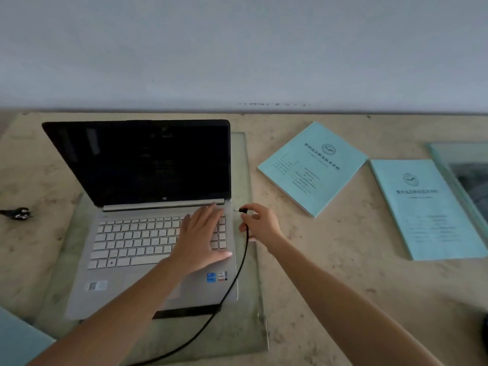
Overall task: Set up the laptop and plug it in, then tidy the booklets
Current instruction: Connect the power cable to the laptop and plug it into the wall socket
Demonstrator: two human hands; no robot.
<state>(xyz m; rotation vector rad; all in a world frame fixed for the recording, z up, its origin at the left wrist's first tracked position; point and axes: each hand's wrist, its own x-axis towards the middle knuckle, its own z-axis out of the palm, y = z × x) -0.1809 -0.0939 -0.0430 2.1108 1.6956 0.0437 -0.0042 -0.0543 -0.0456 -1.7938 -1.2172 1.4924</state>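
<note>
Sitting open on a clear glass sheet [248,299] over the mottled beige stone bench [343,260]: a silver laptop with a dark, blank screen [148,165], at about nine o'clock from frame centre, lid tilting back toward the grey wall [237,48].

Lying flat, fingers spread, on the right part of the keyboard: the left hand [203,239], palm down, gripping nothing, thumb resting near the laptop's right edge.

Pinching a small black charger plug with a metal tip [240,210] between thumb and fingers: the right hand [260,224], closing on the plug at three o'clock of the laptop's hinge corner. Tip pointing toward the laptop's right side, just beside it, not yet inserted. Trailing from the plug toward six o'clock, crossing the laptop's front right corner and running off the lower edge: a thin black cable [232,281].

Resting at one o'clock of the right hand, turned at an angle: a pale blue printed booklet [311,167]. Lying at three o'clock, nearly touching the first at one corner: a second pale blue booklet [427,210], its right edge tucked under another glass sheet [459,165].

Lying alone on the bench at nine o'clock, well apart from the laptop: a black mains plug [18,213].
</note>
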